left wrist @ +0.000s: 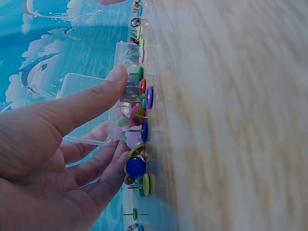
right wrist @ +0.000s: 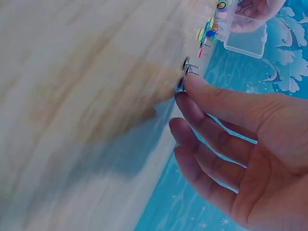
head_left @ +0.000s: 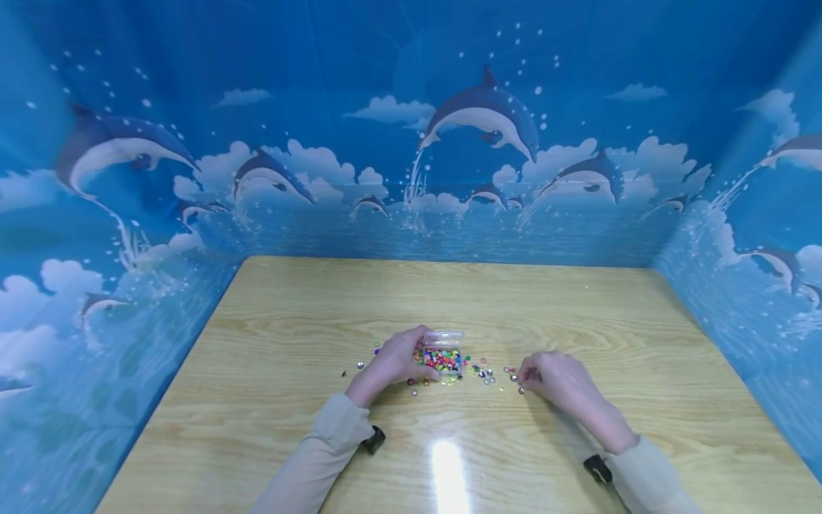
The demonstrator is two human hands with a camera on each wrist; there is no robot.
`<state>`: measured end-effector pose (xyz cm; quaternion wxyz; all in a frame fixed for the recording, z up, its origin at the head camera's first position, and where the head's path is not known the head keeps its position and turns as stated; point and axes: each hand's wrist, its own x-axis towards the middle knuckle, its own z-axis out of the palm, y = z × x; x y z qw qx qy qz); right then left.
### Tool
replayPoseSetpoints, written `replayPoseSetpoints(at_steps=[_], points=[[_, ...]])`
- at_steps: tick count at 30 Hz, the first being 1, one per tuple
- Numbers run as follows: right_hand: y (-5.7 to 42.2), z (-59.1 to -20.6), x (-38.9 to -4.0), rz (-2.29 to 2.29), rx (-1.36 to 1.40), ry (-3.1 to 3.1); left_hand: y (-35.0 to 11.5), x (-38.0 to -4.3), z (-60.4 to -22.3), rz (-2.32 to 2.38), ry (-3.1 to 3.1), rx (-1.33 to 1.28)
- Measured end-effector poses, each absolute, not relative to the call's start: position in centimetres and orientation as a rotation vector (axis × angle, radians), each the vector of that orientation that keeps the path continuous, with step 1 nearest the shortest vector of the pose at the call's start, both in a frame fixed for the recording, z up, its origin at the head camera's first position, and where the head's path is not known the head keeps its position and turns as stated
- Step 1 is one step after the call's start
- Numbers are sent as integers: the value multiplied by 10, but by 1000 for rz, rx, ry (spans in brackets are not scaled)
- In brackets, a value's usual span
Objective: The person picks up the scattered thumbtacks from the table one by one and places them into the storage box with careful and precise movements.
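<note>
- Pale sleeves (head_left: 315,457) come nearest my head camera, with a dark strap piece (head_left: 599,468) showing at the right wrist.
- Out in front of me sits a clear box (left wrist: 119,54), close against the left hand (head_left: 398,355), well to the left of the right hand (head_left: 559,378); colourful thumbtacks (head_left: 443,360) fill it.
- Its lid (head_left: 444,338) stands open on the side away from me.
- I read the key relation as sideways: the box's long axis runs from the left hand toward the right, its free end facing the right hand.
- My left hand grips the box's near end, thumb on one side, fingers on the other.
- My right hand pinches a silver thumbtack (right wrist: 181,85) between thumb and forefinger, the other fingers loosely bent.
- Between the hands lie loose thumbtacks (head_left: 489,372), with a few more around the left hand.
- Beneath everything spreads the wood-grain worktop (head_left: 308,307); beyond both hands hangs a blue dolphin backdrop (head_left: 411,93).
</note>
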<state>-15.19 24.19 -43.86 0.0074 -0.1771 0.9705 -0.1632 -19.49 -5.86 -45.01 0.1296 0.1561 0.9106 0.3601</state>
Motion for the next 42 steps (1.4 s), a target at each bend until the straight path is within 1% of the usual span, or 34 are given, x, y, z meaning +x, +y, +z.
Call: replayPoseSetpoints(at_steps=[10, 17, 22, 32, 42], points=[[236, -435, -156, -574, -605, 3146, -60, -194, -450, 1047, 2647, 440], [215, -430, -162, -551, -609, 3176, -60, -194, -450, 1047, 2647, 442], [196, -428, -167, -602, -691, 3188, -59, -195, -451, 1038, 2651, 439], [162, -424, -177, -706, -753, 3149, -59, -196, -452, 1083, 2632, 466], [149, -429, -181, -770, -804, 3150, -60, -196, -452, 1080, 2635, 493]])
